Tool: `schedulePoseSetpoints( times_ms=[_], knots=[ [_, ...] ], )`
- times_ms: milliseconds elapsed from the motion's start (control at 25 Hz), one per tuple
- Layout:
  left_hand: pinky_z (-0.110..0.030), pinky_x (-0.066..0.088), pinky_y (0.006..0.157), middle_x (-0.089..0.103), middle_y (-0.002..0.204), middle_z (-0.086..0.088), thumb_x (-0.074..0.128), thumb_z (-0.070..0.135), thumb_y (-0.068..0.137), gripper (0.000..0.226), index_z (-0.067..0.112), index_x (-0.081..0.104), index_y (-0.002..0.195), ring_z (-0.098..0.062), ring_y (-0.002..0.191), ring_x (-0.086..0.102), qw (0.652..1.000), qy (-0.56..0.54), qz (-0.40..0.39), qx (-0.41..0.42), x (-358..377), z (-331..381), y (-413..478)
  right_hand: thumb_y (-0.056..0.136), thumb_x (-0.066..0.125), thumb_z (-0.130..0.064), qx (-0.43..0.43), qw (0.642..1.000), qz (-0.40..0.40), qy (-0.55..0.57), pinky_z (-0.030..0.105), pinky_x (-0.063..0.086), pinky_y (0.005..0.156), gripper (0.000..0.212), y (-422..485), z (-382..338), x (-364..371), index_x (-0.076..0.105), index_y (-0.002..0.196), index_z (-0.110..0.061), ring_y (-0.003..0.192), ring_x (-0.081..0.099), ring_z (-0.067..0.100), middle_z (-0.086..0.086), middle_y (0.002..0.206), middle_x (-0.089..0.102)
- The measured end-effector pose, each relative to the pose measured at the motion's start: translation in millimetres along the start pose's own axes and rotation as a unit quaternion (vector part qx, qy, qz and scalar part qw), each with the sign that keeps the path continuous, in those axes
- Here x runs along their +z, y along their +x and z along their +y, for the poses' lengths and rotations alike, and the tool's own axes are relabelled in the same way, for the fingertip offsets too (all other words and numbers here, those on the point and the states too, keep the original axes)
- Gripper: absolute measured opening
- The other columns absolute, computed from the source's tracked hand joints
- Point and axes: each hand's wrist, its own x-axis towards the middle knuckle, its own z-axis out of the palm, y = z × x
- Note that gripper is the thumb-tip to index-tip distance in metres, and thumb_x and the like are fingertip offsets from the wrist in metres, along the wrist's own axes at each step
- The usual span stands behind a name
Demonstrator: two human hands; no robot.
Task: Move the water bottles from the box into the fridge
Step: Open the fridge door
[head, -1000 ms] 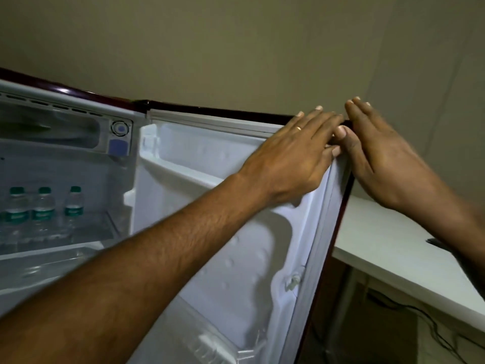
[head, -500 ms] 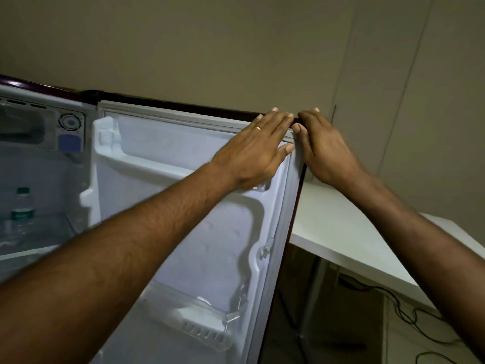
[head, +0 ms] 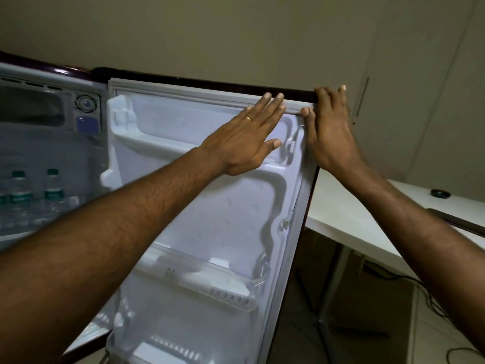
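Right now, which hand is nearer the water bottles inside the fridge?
Left. The left hand lies flat on the door's inner liner, on the side toward the water bottles. The right hand grips the door's far top corner, farther away.

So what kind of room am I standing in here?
Likely an office or a plain spare room, not a kitchen: a small fridge with its door open stands beside a white desk, with cables trailing on the tiled floor.
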Motion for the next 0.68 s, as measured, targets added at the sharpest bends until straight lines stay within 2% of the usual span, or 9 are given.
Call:
schedulePoseSetpoints(
  times_ms=[120, 320, 560, 600, 680],
  knots=[
    [-0.043, 0.014, 0.123, -0.011, 0.166, -0.003, 0.022, 0.044, 0.104, 0.067, 0.010, 0.000, 0.158, -0.018, 0.152, -0.012, 1.000, 0.021, -0.004, -0.004, 12.3, -9.5, -8.5, 0.107, 0.033, -0.031, 0.007, 1.000, 0.026, 0.013, 0.043, 0.010, 0.126, 0.049, 1.6, 2.1, 10.4, 0.039, 0.142, 0.003, 0.151, 0.012, 0.044, 0.021, 0.148, 0.040],
    [-0.045, 0.015, 0.123, -0.010, 0.166, -0.002, 0.021, 0.042, 0.105, 0.065, 0.011, 0.000, 0.158, -0.019, 0.152, -0.012, 0.999, 0.035, 0.018, -0.026, 26.9, -5.0, -11.9, 0.108, 0.026, -0.038, 0.004, 0.997, 0.074, -0.019, 0.047, 0.006, 0.127, 0.061, -2.3, -1.6, 22.6, 0.028, 0.151, 0.005, 0.153, -0.003, 0.045, 0.021, 0.162, 0.021],
    [-0.048, 0.012, 0.122, -0.009, 0.166, 0.000, 0.016, 0.045, 0.104, 0.065, 0.013, -0.001, 0.158, -0.017, 0.153, -0.010, 0.997, 0.053, 0.014, -0.053, 29.1, 0.7, -12.0, 0.107, 0.022, -0.045, 0.012, 0.996, 0.066, -0.056, 0.035, -0.005, 0.123, 0.068, -7.7, -6.1, 23.7, 0.019, 0.156, 0.003, 0.152, -0.009, 0.044, 0.017, 0.167, 0.009],
    [-0.048, 0.011, 0.123, -0.007, 0.166, 0.000, 0.017, 0.047, 0.104, 0.065, 0.014, 0.001, 0.158, -0.017, 0.153, -0.007, 0.997, 0.054, 0.012, -0.057, 25.1, 2.7, -12.3, 0.107, 0.021, -0.049, 0.014, 0.995, 0.053, -0.080, 0.037, -0.004, 0.123, 0.072, -8.7, -8.4, 24.0, 0.016, 0.156, 0.003, 0.152, -0.009, 0.047, 0.017, 0.167, 0.006],
    [-0.045, 0.009, 0.123, 0.000, 0.167, 0.002, 0.017, 0.050, 0.103, 0.066, 0.014, 0.007, 0.158, -0.015, 0.153, -0.001, 0.997, 0.053, -0.001, -0.062, 8.3, 5.1, -13.9, 0.105, 0.019, -0.055, 0.016, 0.992, 0.032, -0.120, 0.055, 0.002, 0.123, 0.078, -12.5, -17.5, 24.6, 0.012, 0.157, 0.003, 0.150, -0.007, 0.051, 0.019, 0.167, 0.001]
  ],
)
